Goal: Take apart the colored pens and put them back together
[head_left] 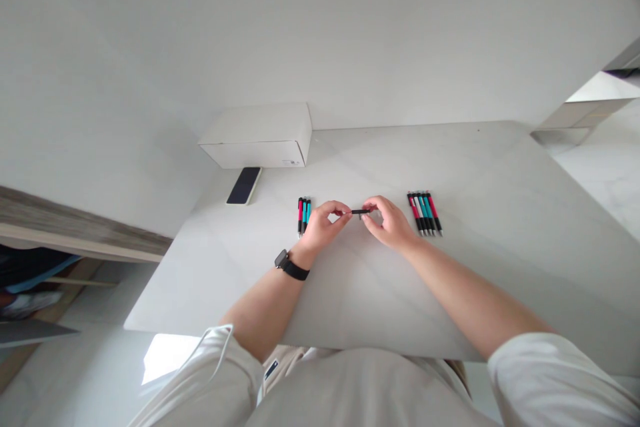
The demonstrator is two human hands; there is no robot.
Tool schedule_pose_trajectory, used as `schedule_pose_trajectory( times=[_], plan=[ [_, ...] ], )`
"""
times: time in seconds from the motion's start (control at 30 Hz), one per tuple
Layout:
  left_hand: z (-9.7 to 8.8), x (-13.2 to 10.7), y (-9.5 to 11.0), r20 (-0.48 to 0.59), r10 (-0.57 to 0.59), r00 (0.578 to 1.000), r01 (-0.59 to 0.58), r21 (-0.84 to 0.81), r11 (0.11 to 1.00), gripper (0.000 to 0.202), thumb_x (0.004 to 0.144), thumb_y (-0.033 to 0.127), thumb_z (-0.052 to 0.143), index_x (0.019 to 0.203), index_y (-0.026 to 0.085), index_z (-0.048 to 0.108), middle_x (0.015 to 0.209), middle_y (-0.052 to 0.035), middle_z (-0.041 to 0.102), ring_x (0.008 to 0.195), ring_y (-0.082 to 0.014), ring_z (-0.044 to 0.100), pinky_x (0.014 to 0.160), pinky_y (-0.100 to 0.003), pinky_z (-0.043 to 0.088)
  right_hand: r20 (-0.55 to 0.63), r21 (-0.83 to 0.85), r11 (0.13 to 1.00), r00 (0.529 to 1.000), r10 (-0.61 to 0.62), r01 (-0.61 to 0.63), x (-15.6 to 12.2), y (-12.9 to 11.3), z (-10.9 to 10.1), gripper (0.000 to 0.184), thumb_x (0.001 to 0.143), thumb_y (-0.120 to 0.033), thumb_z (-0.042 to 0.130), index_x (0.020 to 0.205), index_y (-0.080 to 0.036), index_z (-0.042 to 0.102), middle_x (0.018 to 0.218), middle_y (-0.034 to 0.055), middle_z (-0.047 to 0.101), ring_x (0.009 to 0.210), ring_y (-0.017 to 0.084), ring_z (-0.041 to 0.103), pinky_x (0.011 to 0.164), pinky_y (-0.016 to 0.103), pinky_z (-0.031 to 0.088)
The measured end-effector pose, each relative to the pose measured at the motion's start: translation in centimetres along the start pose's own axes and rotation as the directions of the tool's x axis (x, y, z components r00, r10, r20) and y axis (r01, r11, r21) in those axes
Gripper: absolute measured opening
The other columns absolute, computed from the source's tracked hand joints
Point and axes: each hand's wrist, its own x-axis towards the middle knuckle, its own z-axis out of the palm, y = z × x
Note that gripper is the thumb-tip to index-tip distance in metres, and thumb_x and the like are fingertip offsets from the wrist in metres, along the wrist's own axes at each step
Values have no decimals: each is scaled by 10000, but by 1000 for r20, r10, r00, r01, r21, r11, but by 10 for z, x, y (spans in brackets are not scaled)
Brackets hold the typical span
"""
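A short black pen part (360, 211) is pinched level between the left hand (320, 225) and the right hand (390, 223). Red and teal pens (304, 215) lie tight together beside the left hand; a fanned row of similar pens (425, 213) lies beside the right.

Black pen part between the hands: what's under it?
The pale stone tabletop lies below the black plastic pen part; the left hand and right hand cover its ends, hiding them.

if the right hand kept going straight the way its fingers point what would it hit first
The right hand would first meet the black pen part at its fingertips, then the left hand, though depth is hard to judge from this view.
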Motion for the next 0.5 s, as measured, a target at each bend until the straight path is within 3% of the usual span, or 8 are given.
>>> schedule_pose_trajectory(
  times=[0.1, 0.3, 0.5],
  plan=[
    [0, 0, 0, 0, -5, 1000, 5, 1, 1000, 152, 958, 351, 698, 1000, 207, 724, 968, -63, 751, 890, -180, 705, 847, -335, 584, -4, -12, 1000, 1000, -14, 14, 1, -1, 1, 79, 986, -282, 591, 1059, -270, 620, 992, 58, 695, 969, 257, 659, 898, 404, 530],
    [-2, 0, 0, 8, -2, 1000, 2, 45, 999, 151, 955, 350, 700, 1007, 210, 727, 956, -51, 749, 881, -179, 702, 844, -329, 578, -18, -19, 999, 999, -50, 50, 3, 2, 1, 61, 997, -283, 598, 1030, -262, 646, 989, 60, 700, 976, 257, 650, 909, 414, 521],
    [-4, 2, 8, 57, 113, 992, -121, 155, 981, 221, 922, 293, 741, 1133, 236, 707, 1085, -70, 737, 983, -207, 693, 926, -383, 570, 16, -76, 995, 997, -69, 70, 2, 5, 3, 116, 988, -243, 608, 1082, -274, 669, 1055, 63, 701, 1017, 260, 646, 934, 419, 511]
  ],
)
